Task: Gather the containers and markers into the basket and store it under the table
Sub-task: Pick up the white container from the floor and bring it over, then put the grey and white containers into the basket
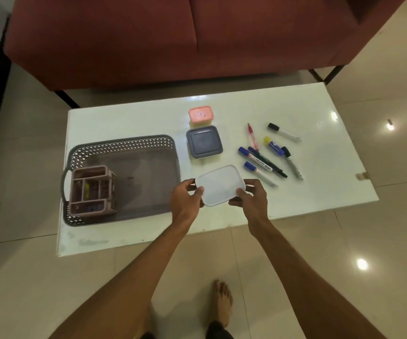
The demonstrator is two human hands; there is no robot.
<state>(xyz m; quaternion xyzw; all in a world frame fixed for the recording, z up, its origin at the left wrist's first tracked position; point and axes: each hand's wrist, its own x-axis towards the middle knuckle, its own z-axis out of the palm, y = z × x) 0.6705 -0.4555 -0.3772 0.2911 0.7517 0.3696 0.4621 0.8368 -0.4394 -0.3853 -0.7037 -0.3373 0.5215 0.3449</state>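
A white-lidded container [219,184] is held between my left hand [187,197] and my right hand [251,196], just right of the grey basket [124,145] near the table's front. Inside the basket, at its left end, stands a pinkish compartment organizer [91,190]. Behind my hands sit a grey square container [204,141] and, farther back, a salmon-lidded container [201,115]. Several markers and pens [269,152] lie scattered to the right, among them a red pen [252,135] and a black-capped marker [283,132].
The white glossy table [320,167] stands on a tiled floor [369,241]. A dark red sofa [173,40] runs along the far side. My bare foot [222,302] shows below the table's front edge.
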